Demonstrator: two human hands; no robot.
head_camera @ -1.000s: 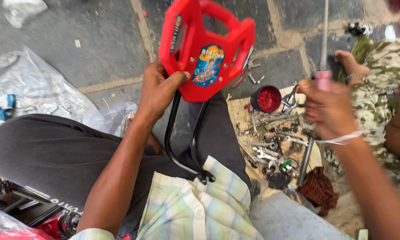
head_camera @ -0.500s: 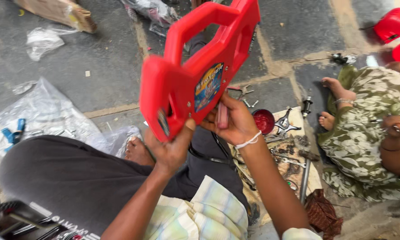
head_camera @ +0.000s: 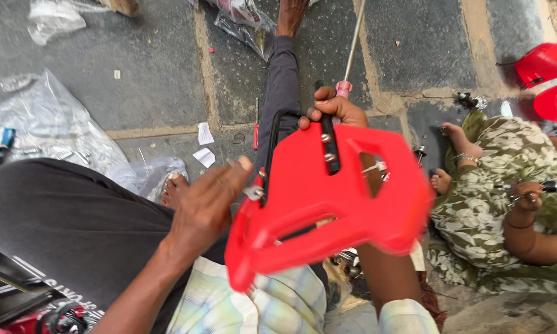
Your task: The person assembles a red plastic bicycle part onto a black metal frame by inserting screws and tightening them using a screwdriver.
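Note:
A large red plastic panel with cut-out openings lies flat across my lap, its plain back side up. A black metal bracket is screwed to it. My left hand grips the panel's left edge, thumb near a small metal fitting. My right hand reaches from under the panel and clasps the top of the bracket together with a pink-handled screwdriver whose long shaft points away from me.
Another person in a green patterned garment sits at the right, holding a small tool. Red plastic parts lie at far right. Clear plastic bags and paper scraps lie on the stone floor, and a small red screwdriver.
The red panel has swung from upright with its sticker side toward me to lying flat, back side up. My right hand moved to its top edge and now holds the screwdriver.

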